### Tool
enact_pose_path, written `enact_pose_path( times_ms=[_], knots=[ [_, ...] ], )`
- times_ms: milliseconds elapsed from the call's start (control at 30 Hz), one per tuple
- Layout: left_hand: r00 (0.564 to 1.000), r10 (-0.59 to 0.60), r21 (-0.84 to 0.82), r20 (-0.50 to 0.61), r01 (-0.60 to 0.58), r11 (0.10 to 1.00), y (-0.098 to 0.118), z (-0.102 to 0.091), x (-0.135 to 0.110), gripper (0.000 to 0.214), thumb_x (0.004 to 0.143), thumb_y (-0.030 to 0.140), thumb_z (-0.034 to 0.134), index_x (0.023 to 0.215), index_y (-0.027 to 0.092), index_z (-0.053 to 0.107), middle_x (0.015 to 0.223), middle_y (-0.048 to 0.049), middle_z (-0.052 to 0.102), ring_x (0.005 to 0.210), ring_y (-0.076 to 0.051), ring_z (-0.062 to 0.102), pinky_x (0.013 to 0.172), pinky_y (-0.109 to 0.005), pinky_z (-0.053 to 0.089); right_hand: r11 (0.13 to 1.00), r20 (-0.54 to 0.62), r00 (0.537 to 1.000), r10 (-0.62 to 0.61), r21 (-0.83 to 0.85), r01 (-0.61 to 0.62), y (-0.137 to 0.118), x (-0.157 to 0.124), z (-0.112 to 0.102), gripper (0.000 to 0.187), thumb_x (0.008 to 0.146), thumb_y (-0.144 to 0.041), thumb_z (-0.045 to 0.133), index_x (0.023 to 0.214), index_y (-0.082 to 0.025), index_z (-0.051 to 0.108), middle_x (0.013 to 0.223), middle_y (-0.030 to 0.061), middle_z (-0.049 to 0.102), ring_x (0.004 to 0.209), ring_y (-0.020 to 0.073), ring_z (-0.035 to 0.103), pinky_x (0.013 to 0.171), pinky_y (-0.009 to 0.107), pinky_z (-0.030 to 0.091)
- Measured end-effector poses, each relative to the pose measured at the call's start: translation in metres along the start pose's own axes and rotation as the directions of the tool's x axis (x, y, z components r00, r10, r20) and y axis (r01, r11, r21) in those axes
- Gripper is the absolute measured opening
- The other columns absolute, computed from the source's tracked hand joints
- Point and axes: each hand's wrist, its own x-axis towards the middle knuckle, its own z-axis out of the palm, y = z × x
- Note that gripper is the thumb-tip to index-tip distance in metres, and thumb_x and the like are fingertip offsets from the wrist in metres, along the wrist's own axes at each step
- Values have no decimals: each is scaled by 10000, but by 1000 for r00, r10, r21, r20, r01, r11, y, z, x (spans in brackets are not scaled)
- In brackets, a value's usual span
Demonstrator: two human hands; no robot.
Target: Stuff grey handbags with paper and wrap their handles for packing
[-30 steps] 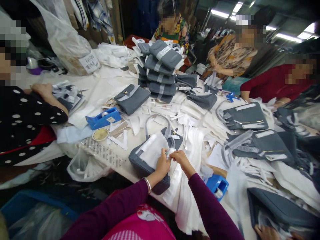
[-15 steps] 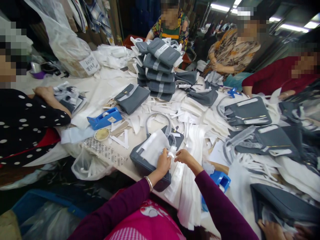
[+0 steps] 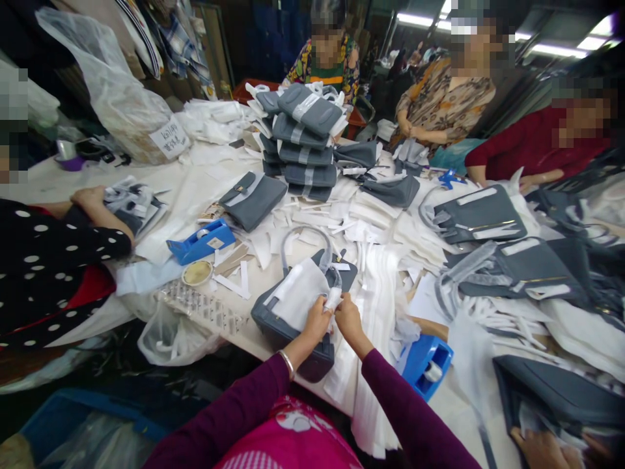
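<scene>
A grey handbag (image 3: pixel 283 329) lies on the table's near edge, its front covered by white wrapping paper (image 3: pixel 299 294). A handle wrapped in clear film arcs above it. My left hand (image 3: pixel 318 320) pinches the white wrapping at the base of the handle. My right hand (image 3: pixel 347 314) touches it from the right, fingers closed on the same small white piece (image 3: pixel 333 298). Both sleeves are purple.
A blue tape dispenser (image 3: pixel 426 363) sits just right of my arm, another (image 3: pixel 201 240) at the left. White paper strips (image 3: pixel 375 286) litter the table. A stack of grey bags (image 3: pixel 307 140) stands at the back. Several other people sit around the table.
My right hand drew a little away from the left, then came back and now presses against it at the handle base. The camera view tilted slightly.
</scene>
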Motion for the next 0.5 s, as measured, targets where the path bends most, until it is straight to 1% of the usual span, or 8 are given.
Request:
enact_pose_path(
  times_ms=[33,100,200,267,333,400,467,500],
  knots=[
    [1000,8,2,-12,-8,1000,0,0,0,196,780,133,487,965,174,539,854,-29,609,704,-121,575,593,-197,475,1000,-21,1000,-1,17,1,2,-3,3,439,693,-32,460,1115,-141,514,844,75,651,813,209,606,678,269,398],
    [1000,-9,-24,-9,9,1000,0,-1,0,247,778,142,489,1019,175,531,875,-34,610,703,-127,581,567,-199,478,995,-76,997,21,102,-13,7,-7,8,493,693,-65,466,1180,-141,487,914,89,642,878,223,600,733,288,416],
    [996,-77,-108,47,82,991,0,0,-1,320,787,196,485,1106,173,498,845,-29,602,559,-118,553,444,-208,449,962,-114,990,88,266,-55,15,-10,13,518,698,-172,495,1212,-119,460,829,62,631,820,233,609,758,322,449],
    [992,-113,-164,63,122,979,0,0,-2,329,777,202,487,1102,159,499,826,-30,599,501,-111,531,411,-217,439,943,-88,990,108,325,-74,16,-10,14,528,716,-231,465,1225,-97,434,758,40,627,756,227,623,723,329,475],
    [989,-131,-219,66,143,965,0,0,-2,307,766,195,491,1069,151,512,823,-36,601,508,-114,538,418,-222,446,894,-50,988,147,434,-111,13,-12,14,519,749,-304,445,1227,-101,428,783,49,645,754,219,639,684,317,492],
    [993,-102,-261,54,112,959,-1,-2,-1,254,763,197,505,1012,151,532,839,-43,607,578,-125,565,473,-224,466,816,4,978,207,550,-175,5,-15,15,533,759,-417,484,1208,-130,445,821,60,659,725,213,643,612,299,490],
    [998,-54,-305,36,62,950,-2,-4,0,164,775,215,508,922,154,545,830,-43,605,652,-131,577,543,-223,476,751,50,966,253,620,-228,-3,-17,16,610,708,-515,570,1186,-153,459,811,57,658,653,206,627,518,281,458],
    [999,-43,-332,23,49,942,-3,-4,1,122,788,238,503,871,157,542,803,-37,596,667,-131,572,565,-222,472,739,61,964,259,631,-238,-6,-18,17,651,679,-543,601,1183,-156,458,796,53,654,616,200,613,477,273,433]
  ],
)
